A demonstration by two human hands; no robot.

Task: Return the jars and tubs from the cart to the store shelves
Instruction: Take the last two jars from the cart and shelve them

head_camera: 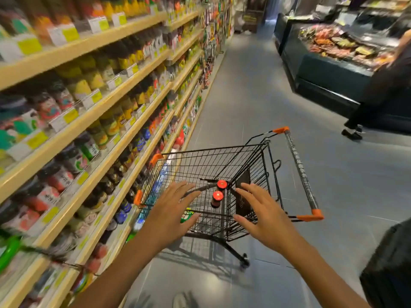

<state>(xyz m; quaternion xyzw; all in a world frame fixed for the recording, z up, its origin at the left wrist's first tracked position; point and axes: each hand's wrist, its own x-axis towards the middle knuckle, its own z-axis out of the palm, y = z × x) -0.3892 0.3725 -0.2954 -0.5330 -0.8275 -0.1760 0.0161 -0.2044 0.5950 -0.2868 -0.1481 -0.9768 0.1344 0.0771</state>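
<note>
A black wire cart (pixel 200 158) with orange corners stands in the aisle beside the shelves. Two dark jars with red lids stand inside it, one (pixel 221 185) behind the other (pixel 217 197). A green-labelled item (pixel 186 215) lies low in the basket, partly hidden by my left hand. My left hand (pixel 172 210) hovers over the cart's near left side with fingers spread, holding nothing. My right hand (pixel 262 213) hovers over the near right side, fingers also spread and empty. Neither hand touches a jar.
Wooden shelves (pixel 93 130) packed with jars and bottles run along the left. A chilled display counter (pixel 333 63) stands at the far right with a person (pixel 378 90) beside it. Grey floor (pixel 255 96) stretches ahead. A dark bag (pixel 391 263) sits at the right edge.
</note>
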